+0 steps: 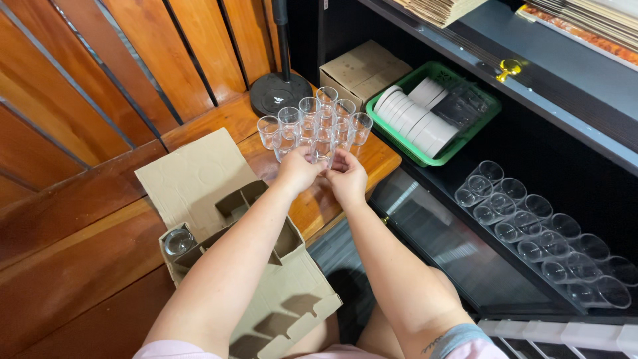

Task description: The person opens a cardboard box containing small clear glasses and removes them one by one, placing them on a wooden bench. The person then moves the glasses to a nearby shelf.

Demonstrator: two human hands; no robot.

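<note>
Several clear drinking glasses (316, 123) stand upright in a tight cluster on the wooden bench top (372, 159). My left hand (297, 170) and my right hand (347, 177) meet at the near edge of the cluster, both closed around the front glass (323, 147). Beside my left forearm lies an opened cardboard box (199, 179) with divider cells. One glass (178, 241) still sits in a cell at its left corner.
A black round stand base (279, 93) and a closed small carton (362, 70) stand behind the glasses. A green basket (428, 156) holds stacked white lids. On a lower dark shelf, several clear glasses (541, 236) lie in rows. Slatted wooden wall on the left.
</note>
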